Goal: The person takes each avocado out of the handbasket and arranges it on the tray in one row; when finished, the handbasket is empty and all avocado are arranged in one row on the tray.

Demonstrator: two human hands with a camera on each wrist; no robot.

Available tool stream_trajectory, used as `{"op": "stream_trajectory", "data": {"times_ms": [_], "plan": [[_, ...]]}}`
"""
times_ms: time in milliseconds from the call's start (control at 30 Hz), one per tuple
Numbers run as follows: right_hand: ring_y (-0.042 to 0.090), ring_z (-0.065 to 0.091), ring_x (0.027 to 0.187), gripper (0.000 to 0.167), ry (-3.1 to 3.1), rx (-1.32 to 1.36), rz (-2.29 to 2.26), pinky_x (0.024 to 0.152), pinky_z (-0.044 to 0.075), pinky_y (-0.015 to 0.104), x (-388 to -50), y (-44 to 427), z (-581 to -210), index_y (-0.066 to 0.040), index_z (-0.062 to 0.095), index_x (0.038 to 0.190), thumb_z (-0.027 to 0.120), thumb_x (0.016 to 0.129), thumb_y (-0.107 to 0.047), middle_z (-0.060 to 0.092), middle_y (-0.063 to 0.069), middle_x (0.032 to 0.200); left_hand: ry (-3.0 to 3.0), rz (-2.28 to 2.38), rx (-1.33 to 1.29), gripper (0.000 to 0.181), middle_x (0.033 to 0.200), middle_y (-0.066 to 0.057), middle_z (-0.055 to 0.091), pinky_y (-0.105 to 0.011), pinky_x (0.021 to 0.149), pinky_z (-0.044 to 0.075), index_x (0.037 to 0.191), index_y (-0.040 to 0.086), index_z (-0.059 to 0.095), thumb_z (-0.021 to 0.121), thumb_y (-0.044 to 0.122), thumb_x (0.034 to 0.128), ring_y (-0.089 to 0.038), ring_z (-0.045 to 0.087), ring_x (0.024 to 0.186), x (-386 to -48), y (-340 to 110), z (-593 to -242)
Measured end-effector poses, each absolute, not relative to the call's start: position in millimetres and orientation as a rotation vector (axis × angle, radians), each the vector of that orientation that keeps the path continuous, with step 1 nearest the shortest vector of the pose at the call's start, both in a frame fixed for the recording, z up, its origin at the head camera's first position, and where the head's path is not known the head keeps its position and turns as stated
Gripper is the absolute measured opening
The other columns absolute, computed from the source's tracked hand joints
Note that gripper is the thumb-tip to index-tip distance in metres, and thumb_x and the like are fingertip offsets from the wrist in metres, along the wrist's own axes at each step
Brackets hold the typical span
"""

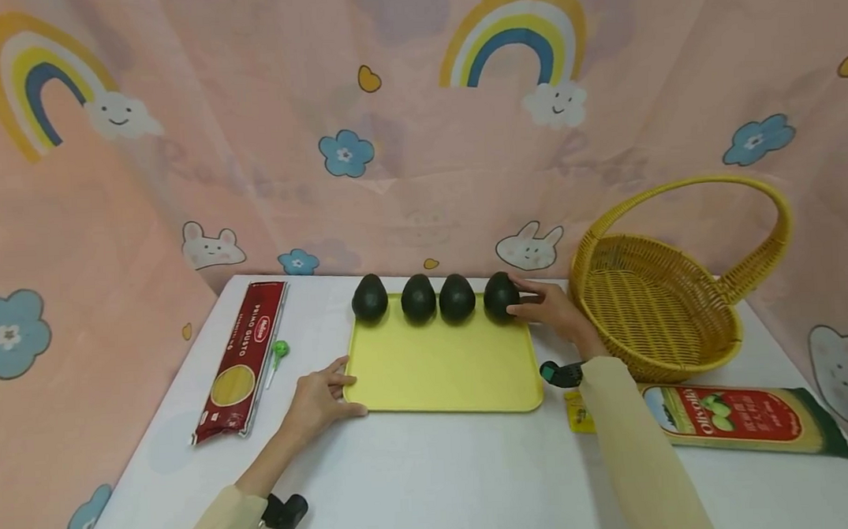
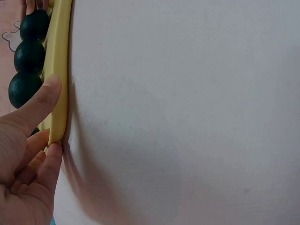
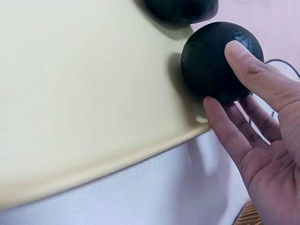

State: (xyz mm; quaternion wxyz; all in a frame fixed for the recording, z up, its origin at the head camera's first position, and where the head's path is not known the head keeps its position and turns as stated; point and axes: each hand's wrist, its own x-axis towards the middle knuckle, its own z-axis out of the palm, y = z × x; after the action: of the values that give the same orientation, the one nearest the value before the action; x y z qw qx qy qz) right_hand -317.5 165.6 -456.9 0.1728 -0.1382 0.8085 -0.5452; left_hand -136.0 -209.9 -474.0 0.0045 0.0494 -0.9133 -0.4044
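A yellow tray [image 1: 443,366] lies on the white table with several dark avocados [image 1: 457,298] in a row along its far edge. At the tray's near left corner, my left hand [image 1: 319,399] grips the rim, thumb on the near side and fingers round the corner, as the left wrist view also shows. My right hand [image 1: 550,310] holds the rightmost avocado [image 1: 500,297] at the far right corner. In the right wrist view, the thumb lies on this avocado [image 3: 211,61] and the fingers curl beneath it.
Left of the tray are a red spaghetti pack [image 1: 243,359] and a green lollipop [image 1: 280,350]. A yellow wicker basket [image 1: 653,310] with a tall handle stands at the right. Before it lie an Olivoila pack [image 1: 743,416] and a small yellow packet [image 1: 579,412], partly behind the right sleeve.
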Motion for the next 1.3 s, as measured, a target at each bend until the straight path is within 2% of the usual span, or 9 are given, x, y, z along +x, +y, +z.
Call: {"op": "stream_trajectory", "data": {"times_ms": [300, 400, 700, 900, 1133, 1300], "plan": [[0.039, 0.041, 0.131, 0.068, 2.327, -0.407, -1.541, 0.092, 0.05, 0.035, -318.3, 167.0, -455.5, -0.009, 0.037, 0.147, 0.07, 0.088, -0.012, 0.039, 0.022, 0.147, -2.874, -1.254, 0.172, 0.054, 0.138, -0.012, 0.053, -0.029, 0.086, 0.052, 0.108, -0.007, 0.07, 0.09, 0.009, 0.0602, -0.026, 0.06, 0.113, -136.4, -209.5, -472.6], [0.039, 0.042, 0.131, 0.068, 2.329, -0.39, -1.542, 0.092, 0.05, 0.036, -317.7, 166.3, -453.9, -0.008, 0.038, 0.147, 0.071, 0.087, -0.012, 0.039, 0.021, 0.147, -2.873, -1.255, 0.171, 0.054, 0.138, -0.012, 0.053, -0.028, 0.085, 0.052, 0.108, -0.007, 0.07, 0.09, 0.008, 0.0602, -0.026, 0.061, 0.113, -136.2, -209.7, -472.9], [0.038, 0.047, 0.126, 0.067, 2.342, -0.369, -1.577, 0.088, 0.052, 0.032, -318.7, 165.1, -456.1, -0.01, 0.042, 0.146, 0.072, 0.086, -0.011, 0.041, 0.018, 0.147, -2.879, -1.233, 0.169, 0.054, 0.138, -0.012, 0.053, -0.027, 0.085, 0.052, 0.107, -0.007, 0.07, 0.09, 0.01, 0.0607, -0.026, 0.061, 0.113, -135.7, -211.3, -472.2], [0.038, 0.048, 0.126, 0.066, 2.379, -0.381, -1.57, 0.092, 0.05, 0.037, -315.4, 165.7, -459.7, -0.011, 0.04, 0.147, 0.071, 0.087, -0.011, 0.04, 0.018, 0.147, -2.889, -1.208, 0.162, 0.053, 0.138, -0.012, 0.053, -0.027, 0.084, 0.053, 0.107, -0.007, 0.07, 0.09, 0.01, 0.061, -0.025, 0.062, 0.11, -135.1, -212.0, -470.7], [0.039, 0.049, 0.124, 0.065, 2.391, -0.441, -1.555, 0.087, 0.053, 0.032, -312.9, 160.5, -461.1, -0.01, 0.043, 0.145, 0.072, 0.087, -0.016, 0.04, 0.019, 0.147, -2.894, -1.199, 0.158, 0.054, 0.139, -0.012, 0.052, -0.027, 0.083, 0.053, 0.108, -0.006, 0.07, 0.09, 0.012, 0.0612, -0.025, 0.062, 0.111, -134.4, -211.6, -472.7], [0.038, 0.046, 0.127, 0.066, 2.374, -0.402, -1.532, 0.091, 0.051, 0.036, -310.4, 159.7, -456.6, -0.012, 0.041, 0.146, 0.071, 0.088, -0.017, 0.038, 0.018, 0.148, -2.873, -1.24, 0.139, 0.054, 0.138, -0.013, 0.053, -0.027, 0.084, 0.053, 0.108, -0.007, 0.07, 0.09, 0.011, 0.0611, -0.027, 0.061, 0.112, -135.0, -209.5, -472.3]]}}
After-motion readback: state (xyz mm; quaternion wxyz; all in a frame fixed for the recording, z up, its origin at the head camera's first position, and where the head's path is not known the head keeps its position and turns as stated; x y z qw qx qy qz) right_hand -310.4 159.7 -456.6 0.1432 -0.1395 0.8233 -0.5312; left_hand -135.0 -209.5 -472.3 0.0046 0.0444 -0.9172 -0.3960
